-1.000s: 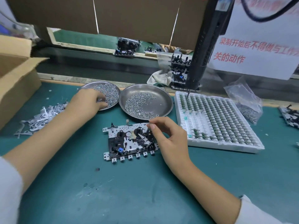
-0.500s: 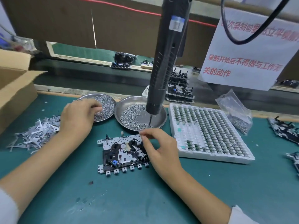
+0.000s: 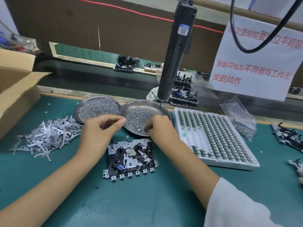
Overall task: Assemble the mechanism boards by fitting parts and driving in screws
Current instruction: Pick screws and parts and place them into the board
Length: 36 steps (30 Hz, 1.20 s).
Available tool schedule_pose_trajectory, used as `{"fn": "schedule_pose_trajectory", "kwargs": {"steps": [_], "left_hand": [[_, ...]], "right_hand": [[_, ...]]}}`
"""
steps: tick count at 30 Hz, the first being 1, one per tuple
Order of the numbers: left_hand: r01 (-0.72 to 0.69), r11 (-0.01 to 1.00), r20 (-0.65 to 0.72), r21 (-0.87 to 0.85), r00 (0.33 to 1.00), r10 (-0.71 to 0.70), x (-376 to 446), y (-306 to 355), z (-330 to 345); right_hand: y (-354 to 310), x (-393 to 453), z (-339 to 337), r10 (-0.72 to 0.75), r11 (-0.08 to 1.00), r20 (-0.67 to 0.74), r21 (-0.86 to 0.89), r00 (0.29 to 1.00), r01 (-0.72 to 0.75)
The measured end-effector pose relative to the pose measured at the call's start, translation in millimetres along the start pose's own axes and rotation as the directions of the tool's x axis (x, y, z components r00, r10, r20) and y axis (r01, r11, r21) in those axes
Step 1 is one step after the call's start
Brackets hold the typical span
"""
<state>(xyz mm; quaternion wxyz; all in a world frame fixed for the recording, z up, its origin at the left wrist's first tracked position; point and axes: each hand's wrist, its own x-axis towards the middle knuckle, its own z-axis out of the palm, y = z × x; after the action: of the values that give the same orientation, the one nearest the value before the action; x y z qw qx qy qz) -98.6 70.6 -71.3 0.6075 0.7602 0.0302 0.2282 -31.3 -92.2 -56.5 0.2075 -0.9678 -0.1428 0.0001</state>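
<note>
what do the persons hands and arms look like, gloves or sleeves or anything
No gloves: both the left hand and the right hand are bare, and no rings or watch show. The forearms are bare. A white sleeve covers the right upper arm.

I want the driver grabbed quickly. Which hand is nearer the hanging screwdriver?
Right. The right hand is just below the screwdriver tip; the left hand is farther left.

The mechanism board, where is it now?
In the head view the mechanism board lies flat on the green mat, centre, between both forearms, just below the right screw dish.
</note>
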Motion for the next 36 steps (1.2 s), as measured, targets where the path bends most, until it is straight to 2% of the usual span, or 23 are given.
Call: {"fn": "schedule_pose_trajectory", "kwargs": {"steps": [3,8,12,18,25,31,36], "left_hand": [[0.002,1.000,0.010,-0.028,1.000,-0.001,-2,1,2],[0.002,0.999,0.028,-0.033,1.000,-0.002,-5,1,5],[0.001,1.000,0.039,-0.022,0.999,0.000,-7,1,7],[-0.012,0.999,0.052,-0.036,0.999,0.013,-10,4,8],[0.001,0.999,0.059,-0.047,0.998,0.001,-12,4,10],[0.018,0.999,0.080,-0.031,0.997,-0.016,-14,4,12],[0.012,1.000,0.074,-0.021,0.997,-0.010,-15,4,12]], "right_hand": [[1,-1,0,-0.002,0.999,-0.047,0.052,0.999,0.005],[5,3,-4,0.002,0.998,-0.024,0.064,1.000,0.000],[6,2,-1,-0.031,0.996,-0.063,0.078,0.998,0.036],[12,3,-3,-0.002,0.951,-0.152,0.305,0.988,0.048],[15,2,-6,0.144,0.800,-0.105,0.598,0.984,-0.053],[14,-1,-8,0.072,0.855,-0.156,0.518,0.985,0.019],[11,-1,-5,0.049,0.897,-0.137,0.442,0.989,0.016]]}}
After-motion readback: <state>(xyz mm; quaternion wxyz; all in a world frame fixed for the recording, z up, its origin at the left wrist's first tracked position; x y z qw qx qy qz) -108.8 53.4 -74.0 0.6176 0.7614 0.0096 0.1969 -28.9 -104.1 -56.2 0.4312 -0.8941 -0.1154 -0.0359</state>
